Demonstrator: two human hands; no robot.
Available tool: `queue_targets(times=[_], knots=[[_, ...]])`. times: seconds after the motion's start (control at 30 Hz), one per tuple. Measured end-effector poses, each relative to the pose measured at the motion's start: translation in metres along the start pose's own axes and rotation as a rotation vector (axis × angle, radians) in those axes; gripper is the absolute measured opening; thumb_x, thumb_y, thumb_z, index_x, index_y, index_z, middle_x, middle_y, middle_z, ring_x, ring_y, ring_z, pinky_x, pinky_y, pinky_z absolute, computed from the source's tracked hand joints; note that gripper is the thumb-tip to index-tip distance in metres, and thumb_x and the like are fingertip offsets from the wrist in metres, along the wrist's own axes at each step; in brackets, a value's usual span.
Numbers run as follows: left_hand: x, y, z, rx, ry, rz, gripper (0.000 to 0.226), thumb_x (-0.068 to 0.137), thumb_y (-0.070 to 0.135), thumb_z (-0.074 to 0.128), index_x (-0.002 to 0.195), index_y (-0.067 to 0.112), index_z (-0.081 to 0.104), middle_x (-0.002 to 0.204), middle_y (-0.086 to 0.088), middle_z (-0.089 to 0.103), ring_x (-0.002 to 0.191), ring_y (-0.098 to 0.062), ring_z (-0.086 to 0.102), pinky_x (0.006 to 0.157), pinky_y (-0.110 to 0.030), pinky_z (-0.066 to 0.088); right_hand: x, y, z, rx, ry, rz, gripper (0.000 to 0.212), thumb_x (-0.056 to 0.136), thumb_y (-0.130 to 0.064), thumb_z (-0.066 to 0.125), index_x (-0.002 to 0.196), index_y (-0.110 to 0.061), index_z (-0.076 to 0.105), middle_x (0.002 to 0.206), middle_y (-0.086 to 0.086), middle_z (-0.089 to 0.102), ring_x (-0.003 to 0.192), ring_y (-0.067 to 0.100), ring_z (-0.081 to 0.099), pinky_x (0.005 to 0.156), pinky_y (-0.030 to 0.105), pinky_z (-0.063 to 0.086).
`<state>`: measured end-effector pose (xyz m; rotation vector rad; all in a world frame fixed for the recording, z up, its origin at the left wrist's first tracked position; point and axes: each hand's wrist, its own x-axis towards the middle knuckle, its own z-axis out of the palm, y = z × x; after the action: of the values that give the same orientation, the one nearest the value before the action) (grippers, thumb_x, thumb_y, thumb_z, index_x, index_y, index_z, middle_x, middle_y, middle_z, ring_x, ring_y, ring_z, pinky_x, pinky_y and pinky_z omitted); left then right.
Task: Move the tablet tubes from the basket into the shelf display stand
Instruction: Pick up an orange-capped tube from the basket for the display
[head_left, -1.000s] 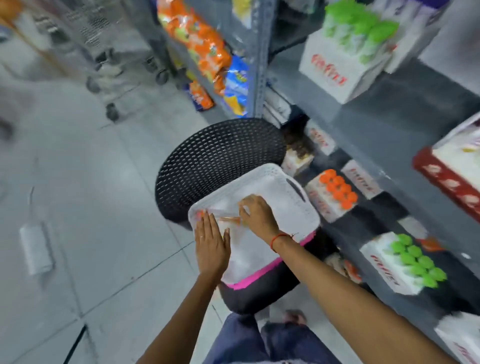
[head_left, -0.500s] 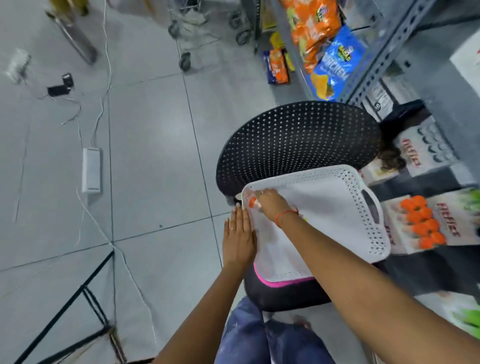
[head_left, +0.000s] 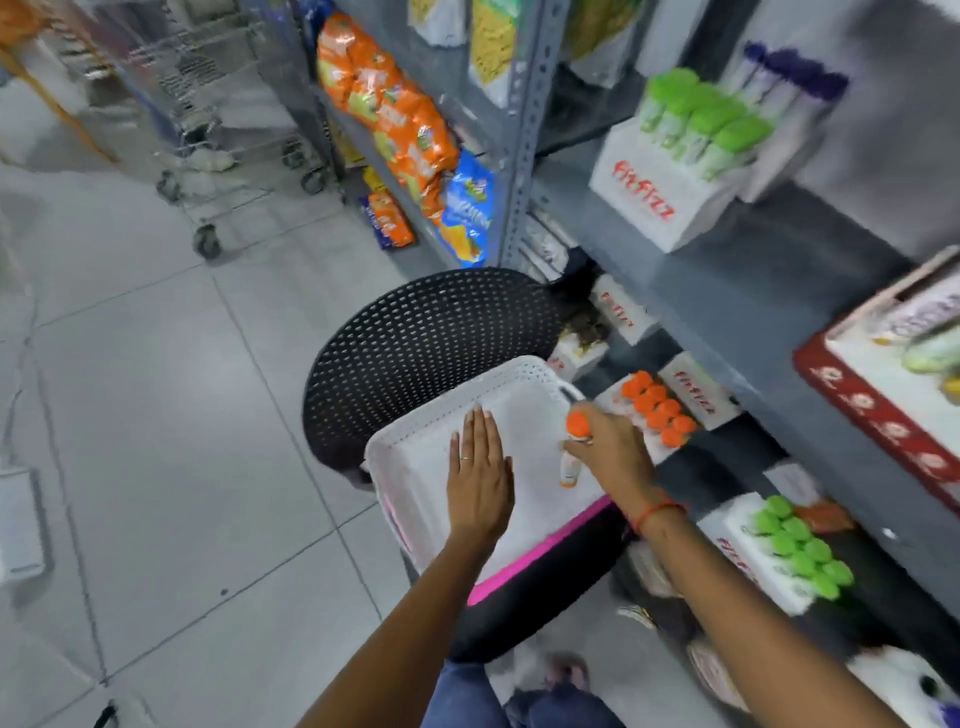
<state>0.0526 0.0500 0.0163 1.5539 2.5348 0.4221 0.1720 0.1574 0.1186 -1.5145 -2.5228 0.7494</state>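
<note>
Tablet tube (head_left: 573, 447) with an orange cap stands nearly upright in the right hand (head_left: 613, 452), whose fingers are wrapped round it, over the right edge of the white basket (head_left: 415, 447). The basket sits on a black chair (head_left: 426, 338). The left hand (head_left: 480, 478) lies flat inside the basket, fingers together. Just right, on a low shelf, a white display stand (head_left: 693, 389) holds orange-capped tubes (head_left: 657, 408).
</note>
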Motion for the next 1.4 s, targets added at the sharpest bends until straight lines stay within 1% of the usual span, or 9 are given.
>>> queue_targets(times=[0.17, 0.5, 0.6, 0.7, 0.8, 0.9, 1.07, 1.23, 1.4], knots=[[0.037, 0.104, -0.014, -0.103, -0.007, 0.289, 0.061, 0.088, 0.029, 0.032, 0.139, -0.004, 0.030, 0.146, -0.021, 0.036, 0.135, -0.031, 0.034, 0.111, -0.043, 0.020, -0.052, 0.044, -0.098, -0.048, 0.252, 0.209, 0.041, 0.073, -0.028, 0.076, 0.104, -0.006, 0.063, 0.103, 0.022, 0.071, 0.100, 0.039, 0.064, 0.080, 0.040, 0.050], [0.058, 0.283, -0.040, -0.266, -0.045, 0.614, 0.072, 0.093, 0.046, 0.025, 0.139, -0.011, 0.027, 0.145, -0.029, 0.031, 0.136, -0.037, 0.029, 0.114, -0.042, 0.013, -0.139, 0.102, -0.270, -0.094, 0.708, 0.461, 0.034, 0.071, -0.037, 0.077, 0.086, -0.009, 0.066, 0.091, 0.022, 0.073, 0.090, 0.038, 0.066, 0.071, 0.040, 0.050], [0.055, 0.290, -0.024, -0.200, -0.119, 0.589, 0.079, 0.091, 0.051, 0.019, 0.139, -0.011, 0.024, 0.146, -0.030, 0.029, 0.136, -0.040, 0.028, 0.113, -0.048, 0.020, -0.137, 0.120, -0.308, -0.031, 0.708, 0.502, 0.026, 0.075, -0.028, 0.075, 0.089, -0.009, 0.066, 0.093, 0.022, 0.072, 0.090, 0.037, 0.067, 0.070, 0.034, 0.045], [0.055, 0.286, -0.017, -0.107, -0.154, 0.604, 0.093, 0.086, 0.064, -0.008, 0.143, -0.006, 0.013, 0.151, -0.026, 0.019, 0.141, -0.036, 0.015, 0.115, -0.044, 0.008, -0.131, 0.131, -0.332, 0.046, 0.600, 0.542, 0.018, 0.077, -0.022, 0.073, 0.088, -0.013, 0.062, 0.092, 0.018, 0.073, 0.076, 0.031, 0.071, 0.070, 0.031, 0.052], [0.055, 0.284, -0.016, -0.054, -0.149, 0.618, 0.103, 0.072, 0.066, -0.028, 0.146, -0.001, 0.000, 0.155, -0.020, 0.005, 0.143, -0.031, 0.002, 0.113, -0.039, -0.006, -0.126, 0.134, -0.345, 0.072, 0.407, 0.602, 0.016, 0.081, -0.004, 0.064, 0.096, -0.009, 0.060, 0.088, 0.013, 0.068, 0.048, 0.011, 0.064, 0.037, 0.011, 0.046], [0.055, 0.283, -0.016, -0.042, -0.147, 0.607, 0.099, 0.075, 0.065, -0.025, 0.146, 0.000, -0.003, 0.156, -0.019, 0.003, 0.143, -0.030, -0.001, 0.114, -0.039, -0.006, -0.118, 0.137, -0.351, -0.005, 0.296, 0.619, 0.029, 0.082, 0.004, 0.056, 0.110, -0.003, 0.062, 0.095, 0.010, 0.065, 0.064, 0.017, 0.059, 0.023, 0.003, 0.031], [0.055, 0.285, -0.020, -0.041, -0.166, 0.606, 0.086, 0.086, 0.063, -0.006, 0.145, 0.002, -0.006, 0.156, -0.018, 0.000, 0.143, -0.029, -0.004, 0.115, -0.039, -0.005, -0.110, 0.146, -0.355, 0.005, 0.278, 0.602, 0.023, 0.085, -0.004, 0.058, 0.107, -0.005, 0.066, 0.082, 0.002, 0.062, 0.057, 0.010, 0.054, 0.038, 0.009, 0.045], [0.055, 0.283, -0.019, -0.049, -0.148, 0.610, 0.102, 0.070, 0.067, -0.030, 0.145, 0.003, -0.008, 0.156, -0.017, -0.001, 0.143, -0.029, -0.005, 0.115, -0.039, -0.006, -0.104, 0.156, -0.352, -0.136, 0.374, 0.585, 0.022, 0.087, -0.008, 0.055, 0.105, -0.004, 0.068, 0.115, 0.015, 0.067, 0.104, 0.032, 0.062, 0.090, 0.034, 0.050], [0.054, 0.283, -0.021, -0.030, -0.149, 0.605, 0.100, 0.070, 0.067, -0.029, 0.145, 0.004, -0.010, 0.156, -0.016, -0.003, 0.143, -0.029, -0.005, 0.114, -0.038, -0.007, -0.104, 0.153, -0.354, -0.175, 0.396, 0.617, 0.027, 0.084, -0.013, 0.064, 0.109, -0.004, 0.065, 0.114, 0.019, 0.065, 0.104, 0.033, 0.060, 0.079, 0.028, 0.044]])
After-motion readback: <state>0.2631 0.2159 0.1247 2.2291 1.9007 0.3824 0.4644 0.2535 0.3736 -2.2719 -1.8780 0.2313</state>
